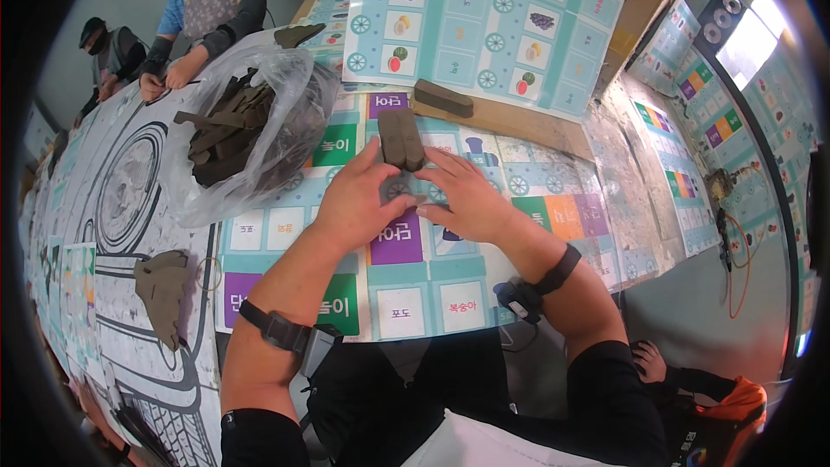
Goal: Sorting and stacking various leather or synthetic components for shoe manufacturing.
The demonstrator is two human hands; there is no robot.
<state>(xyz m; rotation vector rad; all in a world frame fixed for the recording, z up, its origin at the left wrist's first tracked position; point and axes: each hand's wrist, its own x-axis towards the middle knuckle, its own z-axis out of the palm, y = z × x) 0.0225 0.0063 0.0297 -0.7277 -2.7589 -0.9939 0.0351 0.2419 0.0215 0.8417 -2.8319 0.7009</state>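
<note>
Two stacks of brown, round-ended fabric strips [400,140] lie side by side in front of me on the printed sheets. My left hand [367,197] is at their near left edge, fingers curved against it. My right hand [462,195] is at the near right edge, fingertips touching the stacks. Both hands' thumbs point inward below the strips, close to a small greyish piece [420,201] that I cannot make out. Beyond the stacks, another bundle of brown strips [443,98] rests on a wooden board [501,125].
A clear plastic bag [298,108] full of brown pieces stands at the left. Several loose brown pieces [164,294] lie on the drawn-on table, left of the sheets. A printed board [484,26] leans at the back. Co-workers [207,9] work at the far left; another person's hand [648,361] is at lower right.
</note>
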